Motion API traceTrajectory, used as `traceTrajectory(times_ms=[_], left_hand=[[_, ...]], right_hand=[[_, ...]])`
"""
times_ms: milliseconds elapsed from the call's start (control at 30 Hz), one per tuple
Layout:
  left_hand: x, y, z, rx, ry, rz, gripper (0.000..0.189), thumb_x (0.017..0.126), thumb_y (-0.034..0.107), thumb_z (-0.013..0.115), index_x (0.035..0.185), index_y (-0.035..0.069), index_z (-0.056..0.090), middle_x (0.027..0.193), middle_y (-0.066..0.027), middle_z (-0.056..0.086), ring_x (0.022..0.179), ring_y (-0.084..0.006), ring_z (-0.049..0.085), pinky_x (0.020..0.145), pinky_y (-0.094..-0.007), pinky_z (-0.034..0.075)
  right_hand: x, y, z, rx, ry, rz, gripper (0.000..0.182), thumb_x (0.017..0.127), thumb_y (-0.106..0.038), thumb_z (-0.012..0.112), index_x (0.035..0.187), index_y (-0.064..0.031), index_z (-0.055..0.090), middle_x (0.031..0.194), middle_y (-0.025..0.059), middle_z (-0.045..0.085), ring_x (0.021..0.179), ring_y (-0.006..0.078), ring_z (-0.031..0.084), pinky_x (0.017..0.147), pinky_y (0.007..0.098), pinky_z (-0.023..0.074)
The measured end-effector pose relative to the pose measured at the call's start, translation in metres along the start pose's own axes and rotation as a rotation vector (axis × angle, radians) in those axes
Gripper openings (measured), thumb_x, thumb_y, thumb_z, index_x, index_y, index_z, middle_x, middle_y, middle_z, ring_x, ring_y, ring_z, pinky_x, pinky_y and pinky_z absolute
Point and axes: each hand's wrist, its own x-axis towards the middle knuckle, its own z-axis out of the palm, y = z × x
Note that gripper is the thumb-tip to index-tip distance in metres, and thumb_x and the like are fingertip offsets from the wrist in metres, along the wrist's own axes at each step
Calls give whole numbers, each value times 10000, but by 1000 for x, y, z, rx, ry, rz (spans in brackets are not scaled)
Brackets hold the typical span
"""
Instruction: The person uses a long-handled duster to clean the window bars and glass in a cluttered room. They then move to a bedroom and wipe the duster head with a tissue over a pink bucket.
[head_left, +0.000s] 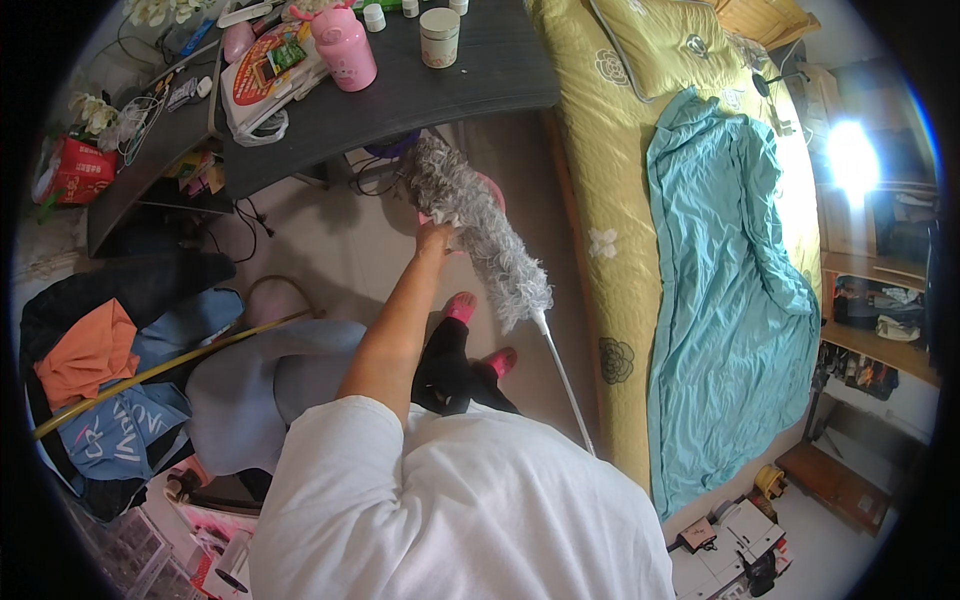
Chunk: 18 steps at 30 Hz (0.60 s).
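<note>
A long duster with a shaggy grey-and-white head (499, 244) slants over the floor beside the bed. My left hand (436, 235) is closed at the left side of that head, its fingers partly lost among the pale fibres. Below the fluff, the white duster handle (564, 375) runs down and disappears past my white shirt. My right hand is out of view. Under the head and my left hand, parts of a pink round container (493, 191) show on the floor; the duster covers most of it.
A dark desk (495, 79) holds a pink bottle (345, 52) and a lidded canister (439, 39). At right stands a bed (622, 300) with a teal cloth (731, 300). To the left are a grey chair (240, 390), a yellow pole (172, 356) and piled clothes (90, 360). Cables (251, 225) hang under the desk.
</note>
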Motion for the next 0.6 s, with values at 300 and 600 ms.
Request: traceTrajectory(times_ms=[300, 600], left_hand=[[39, -22, -42, 34, 202, 190, 185, 679, 74, 641, 838, -12, 604, 752, -87, 604, 628, -181, 578, 535, -302, 451], [-56, -51, -3, -172, -89, -46, 233, 682, 91, 659, 870, -18, 574, 751, -82, 585, 620, -190, 580, 519, -299, 464]], right_hand=[[0, 1, -2, 17, -31, 34, 271, 874, -278, 486, 868, -41, 618, 746, -26, 591, 645, 50, 518, 581, 213, 426], [14, 30, -22, 33, -67, 29, 304, 874, -315, 478, 883, -46, 618, 786, -21, 594, 689, 57, 521, 610, 227, 430]])
